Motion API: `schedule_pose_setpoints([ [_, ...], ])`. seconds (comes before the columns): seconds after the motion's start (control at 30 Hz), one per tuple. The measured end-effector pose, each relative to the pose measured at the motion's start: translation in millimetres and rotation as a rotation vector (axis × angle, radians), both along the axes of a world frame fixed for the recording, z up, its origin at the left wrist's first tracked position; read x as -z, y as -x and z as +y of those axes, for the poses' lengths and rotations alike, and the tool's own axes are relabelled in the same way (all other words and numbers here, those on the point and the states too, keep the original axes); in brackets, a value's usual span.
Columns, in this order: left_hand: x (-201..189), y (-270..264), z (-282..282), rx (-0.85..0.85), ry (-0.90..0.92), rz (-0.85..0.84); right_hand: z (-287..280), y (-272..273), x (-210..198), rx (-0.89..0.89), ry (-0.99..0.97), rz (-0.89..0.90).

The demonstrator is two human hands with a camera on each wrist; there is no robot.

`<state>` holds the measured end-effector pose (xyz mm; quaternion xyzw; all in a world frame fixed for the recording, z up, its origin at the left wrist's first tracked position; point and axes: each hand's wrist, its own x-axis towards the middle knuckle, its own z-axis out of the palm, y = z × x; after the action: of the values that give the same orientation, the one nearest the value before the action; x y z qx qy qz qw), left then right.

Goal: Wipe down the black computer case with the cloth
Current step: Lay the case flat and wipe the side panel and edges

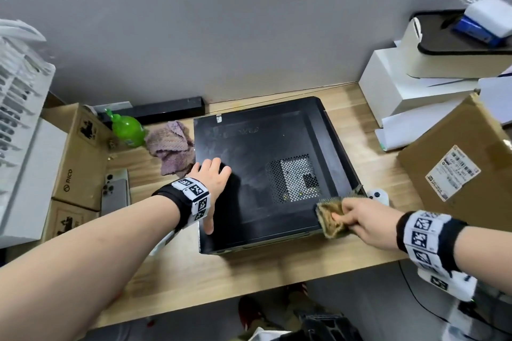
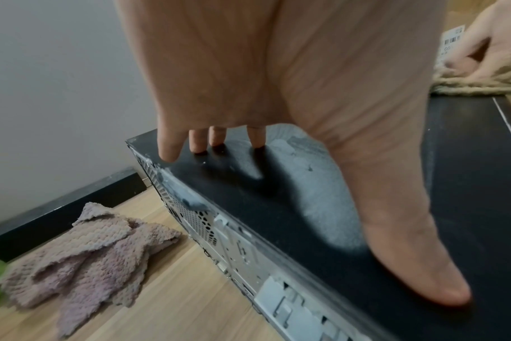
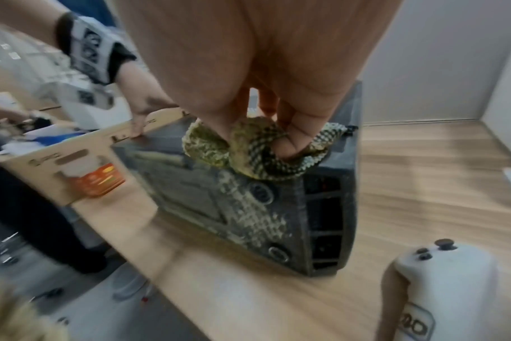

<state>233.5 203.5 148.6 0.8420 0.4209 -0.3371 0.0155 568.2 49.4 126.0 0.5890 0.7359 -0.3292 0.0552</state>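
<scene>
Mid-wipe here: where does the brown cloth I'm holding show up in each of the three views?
Head: brown cloth lower right, gripped by the right hand at the near right corner of the black computer case.
Left wrist: top right edge, beyond the case.
Right wrist: centre, pinched on the case's top edge.
Shared landmark: the black computer case.

green bottle [image 1: 128, 130], purple rag [image 1: 173, 151], labelled cardboard box [image 1: 460, 171], phone [image 1: 115, 195]

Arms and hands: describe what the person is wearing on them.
Both forearms are bare, with no sleeves and no gloves. The left hand has a black wristband wrapped with a white strip of square black-and-white coded markers. The right hand has the same kind of band, black with white marker tiles. No rings or watch are visible.
</scene>
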Motion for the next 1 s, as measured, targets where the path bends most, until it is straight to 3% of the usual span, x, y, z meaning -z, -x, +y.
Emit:
schedule_pose_setpoints([
  [0.17,4,1,1,-0.005,-0.005,-0.015,-3,28,2,0.033,-0.071,0.007],
  [0.23,4,1,1,-0.007,-0.004,-0.021,1,66,3,0.056,-0.075,0.089],
  [0.33,5,3,1,-0.017,0.007,-0.030,11,134,9,-0.062,-0.083,0.178],
  [0.43,6,5,1,-0.018,0.011,-0.041,20,167,7,-0.103,-0.058,0.142],
  [0.57,5,8,-1,-0.040,0.023,-0.076,32,152,8,-0.084,-0.038,0.148],
  [0.8,6,14,-7,-0.111,0.075,-0.100,109,85,12,0.171,-0.064,0.006],
  [1.0,6,19,-6,-0.113,0.096,-0.151,128,142,11,0.070,-0.155,-0.013],
])
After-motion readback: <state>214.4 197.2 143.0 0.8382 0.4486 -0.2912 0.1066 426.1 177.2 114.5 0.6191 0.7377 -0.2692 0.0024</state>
